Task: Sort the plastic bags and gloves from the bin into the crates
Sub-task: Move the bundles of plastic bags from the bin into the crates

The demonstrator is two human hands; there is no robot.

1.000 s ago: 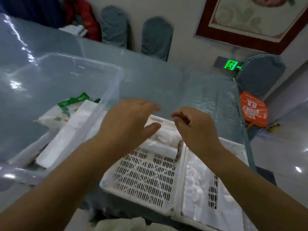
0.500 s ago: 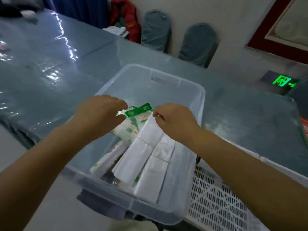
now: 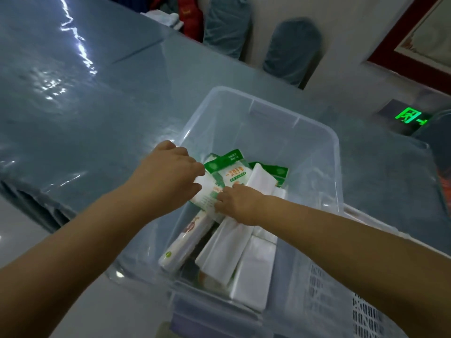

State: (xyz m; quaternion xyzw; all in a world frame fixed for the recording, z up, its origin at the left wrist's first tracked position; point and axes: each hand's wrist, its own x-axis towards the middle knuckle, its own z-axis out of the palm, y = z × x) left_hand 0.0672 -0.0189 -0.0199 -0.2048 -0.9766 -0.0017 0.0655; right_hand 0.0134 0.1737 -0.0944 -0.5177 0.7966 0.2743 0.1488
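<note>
Both hands inside clear bin (image 3: 334,152): left hand (image 3: 168,174) and right hand (image 3: 235,203) curled, pinching green-topped glove packet (image 3: 228,176) between them.

A big table (image 3: 80,113) fills most of the room in front of me. It has a blue-grey cloth with a clear, shiny plastic sheet on top, and the lights make bright streaks on it near the far left. A clear plastic bin (image 3: 314,142) sits on the table close to the near edge, with one near corner reaching just past that edge. Just beside the bin, on its right, a white crate (image 3: 363,311) with little holes also rests on the table, near the right corner. The left edge hangs down in folds.
</note>
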